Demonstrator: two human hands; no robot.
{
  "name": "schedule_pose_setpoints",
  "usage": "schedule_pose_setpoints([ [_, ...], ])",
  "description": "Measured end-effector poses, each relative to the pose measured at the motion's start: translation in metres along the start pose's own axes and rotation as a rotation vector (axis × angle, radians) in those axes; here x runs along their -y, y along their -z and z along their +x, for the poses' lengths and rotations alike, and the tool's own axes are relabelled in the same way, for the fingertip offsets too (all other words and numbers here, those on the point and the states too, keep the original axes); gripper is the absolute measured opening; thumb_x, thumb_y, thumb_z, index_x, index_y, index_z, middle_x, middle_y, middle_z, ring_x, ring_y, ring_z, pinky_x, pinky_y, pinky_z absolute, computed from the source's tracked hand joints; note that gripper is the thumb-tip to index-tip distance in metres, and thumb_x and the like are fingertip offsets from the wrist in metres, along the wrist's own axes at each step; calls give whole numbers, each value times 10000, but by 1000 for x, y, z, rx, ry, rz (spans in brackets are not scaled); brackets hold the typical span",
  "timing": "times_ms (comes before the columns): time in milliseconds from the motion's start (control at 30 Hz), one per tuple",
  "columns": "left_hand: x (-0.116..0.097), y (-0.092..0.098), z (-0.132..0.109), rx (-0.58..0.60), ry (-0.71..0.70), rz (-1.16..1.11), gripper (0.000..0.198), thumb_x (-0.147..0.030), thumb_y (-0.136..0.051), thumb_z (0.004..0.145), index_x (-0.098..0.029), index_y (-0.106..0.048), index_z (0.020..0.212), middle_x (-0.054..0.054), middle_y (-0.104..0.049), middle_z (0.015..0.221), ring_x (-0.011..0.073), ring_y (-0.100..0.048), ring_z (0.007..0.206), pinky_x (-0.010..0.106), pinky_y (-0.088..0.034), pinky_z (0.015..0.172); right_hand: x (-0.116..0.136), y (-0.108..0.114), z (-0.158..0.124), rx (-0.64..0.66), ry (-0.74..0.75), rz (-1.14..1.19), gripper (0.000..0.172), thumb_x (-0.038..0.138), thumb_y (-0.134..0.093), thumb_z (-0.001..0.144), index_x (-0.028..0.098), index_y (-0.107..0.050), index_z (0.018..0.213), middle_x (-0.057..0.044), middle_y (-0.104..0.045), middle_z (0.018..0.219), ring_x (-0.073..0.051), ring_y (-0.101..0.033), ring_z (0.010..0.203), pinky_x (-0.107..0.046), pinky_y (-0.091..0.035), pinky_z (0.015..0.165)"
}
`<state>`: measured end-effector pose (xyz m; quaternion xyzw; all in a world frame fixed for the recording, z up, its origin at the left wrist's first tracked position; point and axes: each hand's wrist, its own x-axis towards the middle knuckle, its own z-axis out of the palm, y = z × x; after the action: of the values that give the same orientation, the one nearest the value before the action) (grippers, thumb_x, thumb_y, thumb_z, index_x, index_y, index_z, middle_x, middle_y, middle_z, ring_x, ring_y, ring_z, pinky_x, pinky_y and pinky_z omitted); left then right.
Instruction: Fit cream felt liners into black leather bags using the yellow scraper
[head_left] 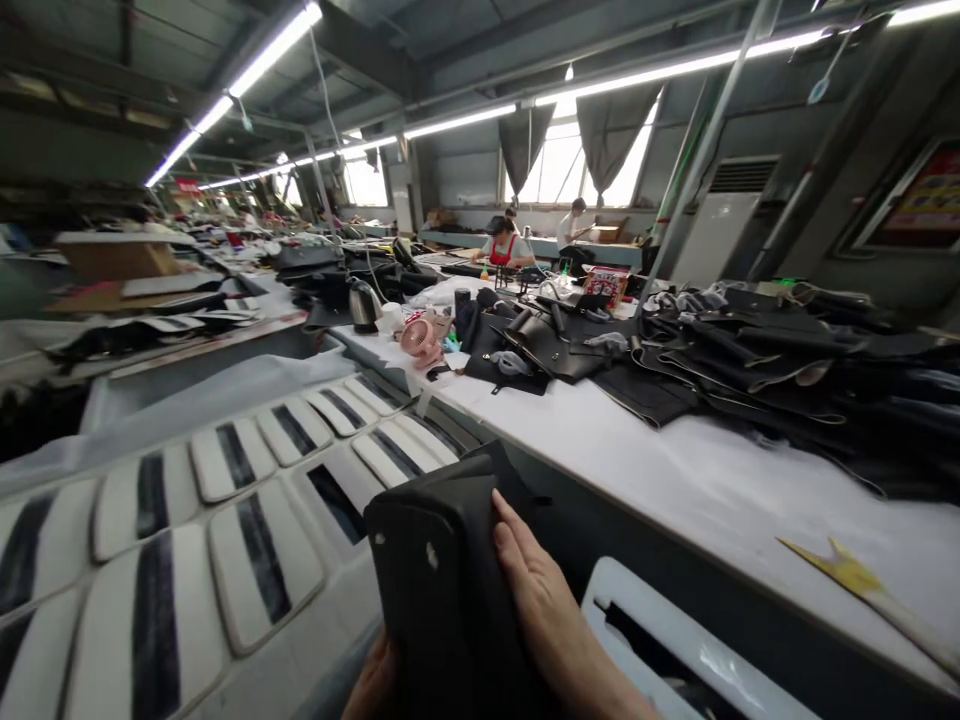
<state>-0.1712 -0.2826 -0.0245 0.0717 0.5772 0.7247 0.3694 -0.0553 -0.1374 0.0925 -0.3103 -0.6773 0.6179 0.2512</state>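
A stiff black leather bag piece (427,600) with rounded corners stands upright in front of me, two small pale marks near its top. My right hand (547,600) presses against its right side, fingers along the upper edge. At the lower left edge my left hand (373,675) grips it, mostly cut off by the frame and the piece. To the left, several white panels with a dark stripe (259,545) lie in rows on a pale covered table (330,610).
A white table (675,480) runs along my right, with piled black leather pieces (750,360), a pink fan (421,340) and a kettle (364,305). A light-blue plastic stool (667,630) is low beside me. Co-workers (506,245) sit farther back.
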Motion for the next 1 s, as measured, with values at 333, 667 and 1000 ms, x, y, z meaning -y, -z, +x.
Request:
schedule_pose_setpoints([
  [333, -30, 29, -15, 6, -370, 337, 539, -526, -667, 796, -204, -651, 1227, 83, -586, 1347, 328, -460, 1312, 411, -370, 1119, -28, -43, -33, -288, 128, -100, 625, 524, -535, 884, 218, -461, 1423, -76, -590, 1337, -305, -537, 1243, -428, -450, 1050],
  [667, -37, -11, 10, 148, -565, 601, 385, -387, -519, 941, -214, -605, 1275, 72, -643, 1129, 242, -587, 1060, 349, -459, 941, -42, -15, -12, -255, 45, -61, 467, 534, -493, 906, 193, -637, 1191, -95, -704, 1111, -283, -650, 1031, -386, -525, 889],
  [1000, -19, -55, 1, 130, -575, 612, 303, -362, -484, 960, -186, -714, 1050, 35, -604, 834, 188, -569, 795, 283, -453, 752, -80, 24, -20, -315, -130, 196, 541, 586, -687, 745, 179, -686, 1103, -74, -741, 942, -274, -689, 840, -339, -564, 693],
])
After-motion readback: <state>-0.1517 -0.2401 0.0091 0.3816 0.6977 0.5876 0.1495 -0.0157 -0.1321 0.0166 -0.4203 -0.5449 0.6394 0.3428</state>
